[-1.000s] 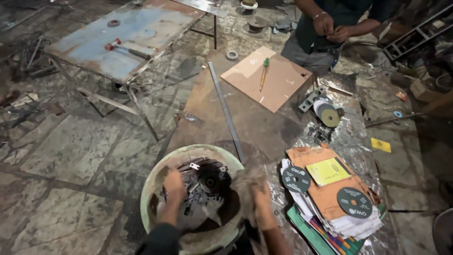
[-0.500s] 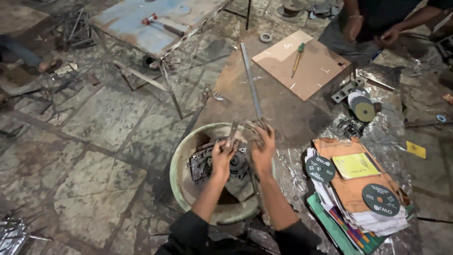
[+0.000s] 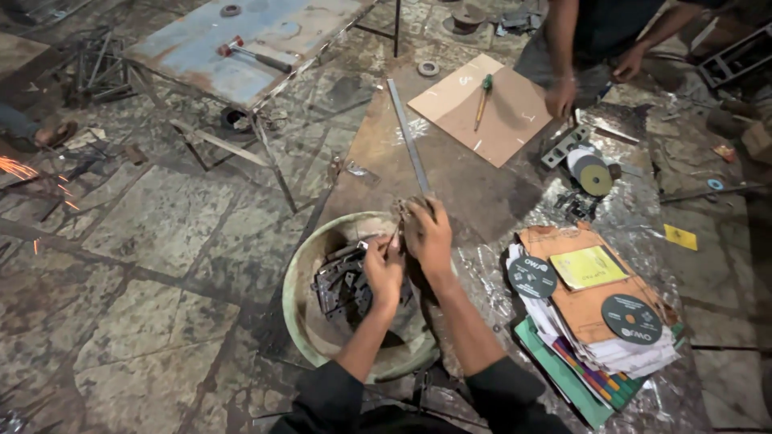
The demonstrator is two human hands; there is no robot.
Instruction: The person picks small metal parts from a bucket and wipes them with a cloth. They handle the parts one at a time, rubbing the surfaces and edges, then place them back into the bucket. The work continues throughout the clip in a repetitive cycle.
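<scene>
A round, worn metal basin (image 3: pixel 310 265) sits on the floor in front of me with several dark flat metal pieces (image 3: pixel 338 285) piled inside. My left hand (image 3: pixel 383 273) is over the basin, fingers closed on a small thin metal piece (image 3: pixel 394 238). My right hand (image 3: pixel 430 233) is at the basin's far rim, gripping a small metal part (image 3: pixel 404 210) close to the left hand. Both forearms reach out from dark sleeves.
A long steel ruler (image 3: pixel 408 137) lies on a brown metal sheet (image 3: pixel 474 185) beyond the basin. A screwdriver (image 3: pixel 482 100) rests on a cardboard square (image 3: pixel 482 108). Stacked papers with cutting discs (image 3: pixel 631 317) lie at right. Another person (image 3: pixel 595 40) crouches beyond. A blue metal table (image 3: pixel 241 40) holds a hammer (image 3: pixel 249 53).
My hands have come up out of the basin with small metal pieces and now meet at its far rim. Sparks now show at the left edge.
</scene>
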